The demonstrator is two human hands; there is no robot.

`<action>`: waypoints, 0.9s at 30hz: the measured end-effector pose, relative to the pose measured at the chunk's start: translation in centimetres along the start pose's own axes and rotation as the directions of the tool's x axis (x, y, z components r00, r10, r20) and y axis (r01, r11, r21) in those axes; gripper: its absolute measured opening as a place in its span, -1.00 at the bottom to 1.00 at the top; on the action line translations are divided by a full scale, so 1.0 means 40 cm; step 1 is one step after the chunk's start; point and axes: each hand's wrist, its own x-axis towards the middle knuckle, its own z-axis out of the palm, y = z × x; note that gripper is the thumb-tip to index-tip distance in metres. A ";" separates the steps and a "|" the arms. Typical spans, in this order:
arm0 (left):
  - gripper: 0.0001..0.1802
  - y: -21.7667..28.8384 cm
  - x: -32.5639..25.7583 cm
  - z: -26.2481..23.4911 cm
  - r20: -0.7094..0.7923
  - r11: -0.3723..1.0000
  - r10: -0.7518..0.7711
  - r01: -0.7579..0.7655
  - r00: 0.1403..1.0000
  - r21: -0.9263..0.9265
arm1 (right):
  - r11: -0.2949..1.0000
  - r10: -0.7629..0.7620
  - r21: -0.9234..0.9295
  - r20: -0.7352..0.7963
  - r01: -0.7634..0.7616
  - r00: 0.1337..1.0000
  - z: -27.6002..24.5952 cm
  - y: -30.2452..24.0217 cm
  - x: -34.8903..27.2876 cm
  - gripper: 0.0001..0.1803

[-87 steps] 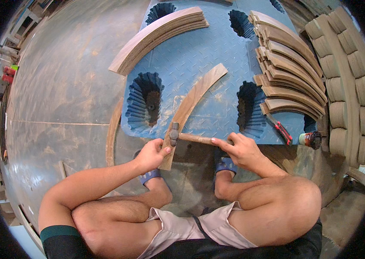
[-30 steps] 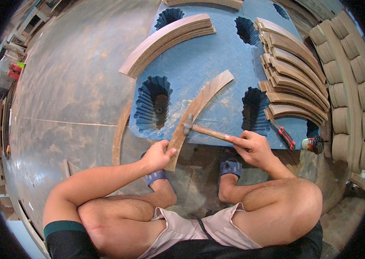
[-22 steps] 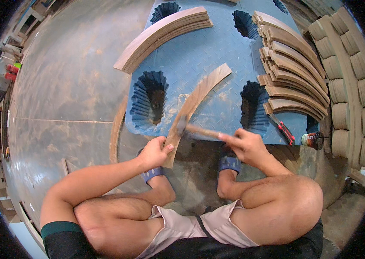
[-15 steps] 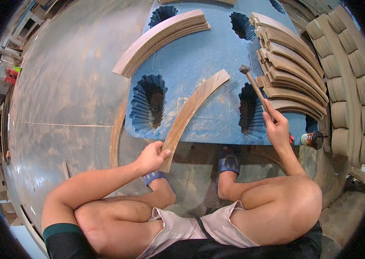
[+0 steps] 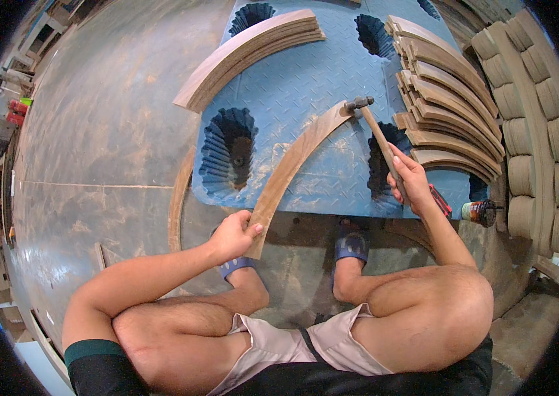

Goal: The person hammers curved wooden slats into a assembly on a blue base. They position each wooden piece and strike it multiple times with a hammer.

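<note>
A curved wooden strip (image 5: 298, 156) lies across the blue plastic pallet (image 5: 279, 92), its near end sticking out past the pallet's front edge. There my left hand (image 5: 234, 235) grips it, thumb on top and fingers round the edge. My right hand (image 5: 411, 177) is closed round the wooden handle of a hammer (image 5: 381, 137). The dark hammer head is at the strip's far end, seemingly touching it; I cannot tell whether it strikes the top or the end.
Curved pieces (image 5: 448, 99) are piled along the pallet's right side; another stack (image 5: 246, 56) sits at its back left. Ribbed holes (image 5: 228, 148) open in the pallet. A red-and-black tool (image 5: 441, 201) and a dark jar (image 5: 479, 213) lie by the front right. More curved wood (image 5: 524, 132) stands far right.
My right hand has swung the hammer left, so its head has come from beside the right pile onto the strip's far end. The left hand and strip have hardly moved.
</note>
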 end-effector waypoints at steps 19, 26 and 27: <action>-0.62 -0.011 -0.013 -0.009 -0.039 1.000 0.003 -0.004 0.999 -0.011 | 0.523 -0.485 -0.521 0.470 0.675 0.738 0.170 0.010 -0.168 -0.50; -0.63 0.009 -0.010 -0.007 -0.029 0.999 0.021 -0.022 0.999 -0.042 | 0.173 -0.510 -0.694 0.544 0.699 0.666 0.148 -0.006 -0.187 -0.47; -0.61 0.008 -0.023 -0.016 -0.027 0.999 -0.004 0.003 1.000 -0.037 | 0.271 -0.543 -0.688 0.468 0.673 0.697 0.141 0.007 -0.171 -0.47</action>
